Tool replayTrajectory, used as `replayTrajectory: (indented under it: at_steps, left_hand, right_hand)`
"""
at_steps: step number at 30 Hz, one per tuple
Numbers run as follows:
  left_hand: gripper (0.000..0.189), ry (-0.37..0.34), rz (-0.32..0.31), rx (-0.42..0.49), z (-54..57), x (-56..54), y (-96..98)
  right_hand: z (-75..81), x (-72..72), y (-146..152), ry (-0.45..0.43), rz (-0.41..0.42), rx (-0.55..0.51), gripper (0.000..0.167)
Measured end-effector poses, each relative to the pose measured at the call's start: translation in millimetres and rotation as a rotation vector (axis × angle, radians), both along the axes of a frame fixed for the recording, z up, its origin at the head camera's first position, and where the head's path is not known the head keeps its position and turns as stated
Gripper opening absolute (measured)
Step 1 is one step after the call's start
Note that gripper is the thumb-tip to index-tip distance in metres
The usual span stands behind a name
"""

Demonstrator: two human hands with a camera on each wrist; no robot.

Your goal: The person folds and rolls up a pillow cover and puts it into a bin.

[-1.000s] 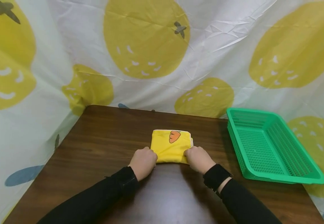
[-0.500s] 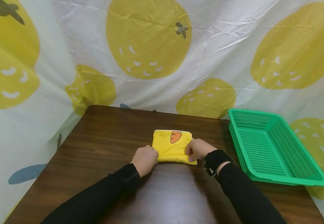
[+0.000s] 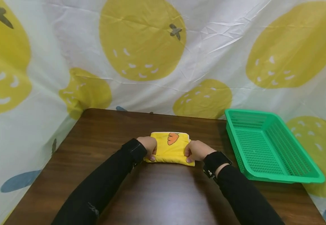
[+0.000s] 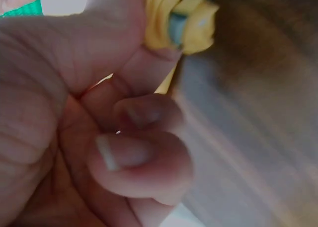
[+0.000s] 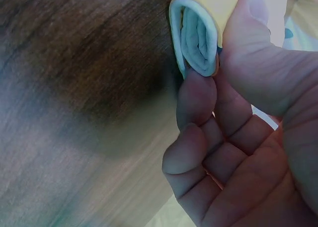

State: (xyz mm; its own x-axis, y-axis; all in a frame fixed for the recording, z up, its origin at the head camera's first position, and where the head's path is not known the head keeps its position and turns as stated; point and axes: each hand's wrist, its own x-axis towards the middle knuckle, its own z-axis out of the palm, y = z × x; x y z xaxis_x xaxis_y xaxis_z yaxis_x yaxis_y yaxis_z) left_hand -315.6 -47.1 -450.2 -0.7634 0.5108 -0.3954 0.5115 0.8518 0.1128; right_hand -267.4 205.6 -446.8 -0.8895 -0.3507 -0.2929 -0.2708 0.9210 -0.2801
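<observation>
A folded yellow towel [image 3: 168, 147] with an orange print lies on the brown table in the head view, its near edge turned up in a small roll. My left hand [image 3: 148, 146] pinches the near left end of that roll between thumb and fingers. At the near right end, my right hand [image 3: 198, 150] pinches it as well. The right wrist view shows the roll's end [image 5: 198, 38] as a spiral of pale layers between thumb and fingers. In the left wrist view, bunched folds of the towel [image 4: 196, 31] stick out past the thumb; the other fingers are curled below.
A green plastic basket [image 3: 260, 153] stands at the table's right side. The wooden table [image 3: 109, 131] stretches around the towel on all sides. Behind and to the left hangs a white curtain [image 3: 151, 93] printed with yellow fruit.
First my right hand, then my left, has shifted from the towel's side onto its near corner, fingers now over the top. The near edge has become a raised roll. The basket stays put.
</observation>
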Motion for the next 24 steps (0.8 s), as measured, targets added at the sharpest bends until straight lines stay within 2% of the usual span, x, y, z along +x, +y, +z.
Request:
replayTrajectory:
  at_steps: [1,2,4,6,7,8,9,10,12,13,14,15,17,18,19,20,21,22,24]
  left_hand:
    - [0.031,-0.029,0.007,-0.036,1.7,-4.0,2.8]
    - [0.032,-0.044,-0.017,-0.049,-9.0,-16.4,2.8]
    - [0.032,-0.066,-0.049,-0.089,-14.6,-28.4,5.4]
    - [0.035,-0.033,-0.107,-0.076,-25.9,-41.9,3.4]
    - [0.038,0.006,-0.139,-0.053,-36.1,-50.1,0.4]
    - [0.041,0.032,-0.165,-0.04,-41.7,-55.7,-1.4]
    - [0.041,0.048,-0.158,-0.044,-35.0,-51.5,-0.9]
    - [0.045,0.094,-0.18,-0.009,-40.4,-54.7,-6.1]
    - [0.047,0.127,-0.17,0.008,-39.5,-52.7,-8.9]
    - [0.048,0.156,-0.183,0.022,-46.1,-55.9,-10.8]
    - [0.047,0.141,-0.168,0.009,-37.6,-49.6,-9.1]
    - [0.046,0.147,-0.163,0.005,-34.7,-45.9,-8.5]
    - [0.045,0.163,-0.167,0.042,-46.1,-51.9,-8.9]
    - [0.045,0.177,-0.164,0.047,-43.4,-47.8,-8.2]
    - [0.046,0.205,-0.164,0.056,-48.7,-49.2,-8.5]
    - [0.045,0.194,-0.139,0.044,-38.0,-39.7,-6.0]
    - [0.046,0.241,-0.156,0.081,-42.4,-39.2,-8.3]
    - [0.046,0.263,-0.154,0.101,-40.6,-34.4,-8.9]
    - [0.042,0.299,-0.125,0.083,-18.3,-9.3,-6.4]
  right_hand:
    - [-0.6,0.1,-0.1,0.0,-0.002,0.002,0.017]
    - [-1.1,0.1,-0.2,0.001,-0.006,0.004,0.017]
    - [-2.0,-0.1,-0.1,0.011,-0.003,0.008,0.017]
    - [-3.3,0.3,0.4,0.036,0.011,0.014,0.018]
    - [-4.2,0.8,0.6,0.049,0.016,0.016,0.018]
    - [-4.7,1.8,0.7,0.065,0.023,0.015,0.019]
    - [-5.3,3.3,0.5,0.08,0.028,0.013,0.02]
    - [-5.5,4.3,-0.8,0.095,0.032,0.012,0.021]
    - [-6.1,7.9,-3.7,0.121,0.019,-0.006,0.022]
    - [-5.6,10.6,-5.7,0.135,0.007,-0.016,0.022]
    - [-5.9,13.3,-7.6,0.154,-0.007,-0.023,0.022]
    - [-6.8,16.3,-9.5,0.175,-0.027,-0.026,0.022]
    - [-8.9,22.7,-13.2,0.234,-0.056,-0.02,0.022]
    - [-10.0,25.9,-14.8,0.272,-0.063,-0.009,0.021]
    - [-10.5,29.8,-16.6,0.312,-0.061,0.006,0.02]
    - [-11.3,33.7,-17.8,0.352,-0.057,0.021,0.02]
    - [-11.5,38.1,-19.0,0.388,-0.05,0.036,0.019]
    - [-11.8,42.3,-19.9,0.422,-0.039,0.048,0.018]
    - [-12.0,50.8,-21.0,0.472,-0.016,0.072,0.018]
